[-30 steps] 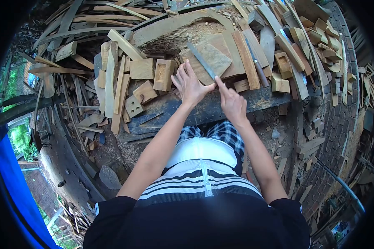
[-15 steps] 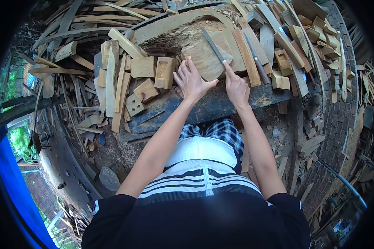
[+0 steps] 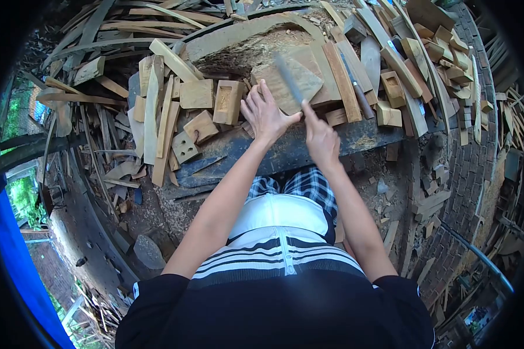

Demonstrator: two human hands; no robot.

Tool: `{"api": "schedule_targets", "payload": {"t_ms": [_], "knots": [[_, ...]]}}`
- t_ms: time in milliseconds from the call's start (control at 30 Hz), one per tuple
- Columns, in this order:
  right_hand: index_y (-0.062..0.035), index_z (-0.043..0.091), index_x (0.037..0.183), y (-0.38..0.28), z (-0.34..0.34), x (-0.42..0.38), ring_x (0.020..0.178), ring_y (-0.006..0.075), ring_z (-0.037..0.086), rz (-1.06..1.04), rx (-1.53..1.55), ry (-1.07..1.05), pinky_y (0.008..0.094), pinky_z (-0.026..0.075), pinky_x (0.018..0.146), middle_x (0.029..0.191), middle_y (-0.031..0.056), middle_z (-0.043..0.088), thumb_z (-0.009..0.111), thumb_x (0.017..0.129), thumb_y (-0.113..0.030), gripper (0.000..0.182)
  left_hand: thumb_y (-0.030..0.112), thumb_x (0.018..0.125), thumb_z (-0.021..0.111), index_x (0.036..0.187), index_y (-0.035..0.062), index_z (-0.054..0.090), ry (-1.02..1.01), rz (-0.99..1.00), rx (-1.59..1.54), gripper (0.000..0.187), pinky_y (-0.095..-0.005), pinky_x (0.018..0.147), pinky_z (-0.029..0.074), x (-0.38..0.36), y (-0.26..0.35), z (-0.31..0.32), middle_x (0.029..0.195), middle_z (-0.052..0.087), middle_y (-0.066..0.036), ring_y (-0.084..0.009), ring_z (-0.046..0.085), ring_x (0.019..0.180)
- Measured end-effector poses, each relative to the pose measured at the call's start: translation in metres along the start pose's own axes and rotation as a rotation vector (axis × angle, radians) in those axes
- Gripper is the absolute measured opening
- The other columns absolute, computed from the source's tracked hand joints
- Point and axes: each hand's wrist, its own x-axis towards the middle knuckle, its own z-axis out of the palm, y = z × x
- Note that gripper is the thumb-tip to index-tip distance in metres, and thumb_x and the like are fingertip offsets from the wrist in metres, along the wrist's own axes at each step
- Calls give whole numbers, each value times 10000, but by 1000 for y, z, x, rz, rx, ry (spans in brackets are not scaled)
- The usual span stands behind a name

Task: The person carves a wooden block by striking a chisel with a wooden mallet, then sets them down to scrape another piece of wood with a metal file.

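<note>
A flat, squarish wooden block (image 3: 307, 78) lies on the bench, against a larger hollowed slab of wood (image 3: 239, 36). My left hand (image 3: 266, 116) grips the block's near left corner, fingers up along its left side and thumb stretched across the near edge. In my right hand (image 3: 322, 139) is a long grey file (image 3: 289, 77), its index finger laid forward along it. The file slants up and left over the block's face and is blurred by motion. My right fingers hide its handle.
Left of my hands stand a block with a carved recess (image 3: 229, 102), a block with several holes (image 3: 184, 147) and long strips (image 3: 167, 136). On the right lie a dark-handled tool (image 3: 364, 102) and stacked wooden pieces (image 3: 399, 87). The dark bench edge (image 3: 239, 157) runs before me.
The file and my right hand have shifted slightly left and the file now smears with motion. My left hand keeps its hold on the block. The whole view has moved a little.
</note>
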Motion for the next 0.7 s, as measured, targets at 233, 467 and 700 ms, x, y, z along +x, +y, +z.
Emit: {"api": "schedule_targets", "payload": {"t_ms": [233,467,700], "knots": [[-275,462,1435,29,0,54,653,410,656,54,-91,1,498,510,575,787,197,678,458,1011,-223,427,612,526,841,1473,-43,209,-31,-14,0,1314,-552,1122,182,-2,0,0,1405,324,-272,-410,303,1336],[-173,520,1398,52,5,56,875,357,691,-91,423,227,424,533,733,1069,183,689,455,1012,-270,403,656,476,854,1481,-40,191,-88,-32,67,1391,-672,1095,169,-3,-2,-11,1470,263,-237,-407,259,1384],[-325,510,1398,9,-9,11,652,390,646,-60,-55,-33,495,520,577,696,170,626,550,961,-237,448,510,496,890,1481,-46,182,-153,-52,-22,1334,-680,1115,143,5,1,-12,1449,287,-220,-381,248,1399]]}}
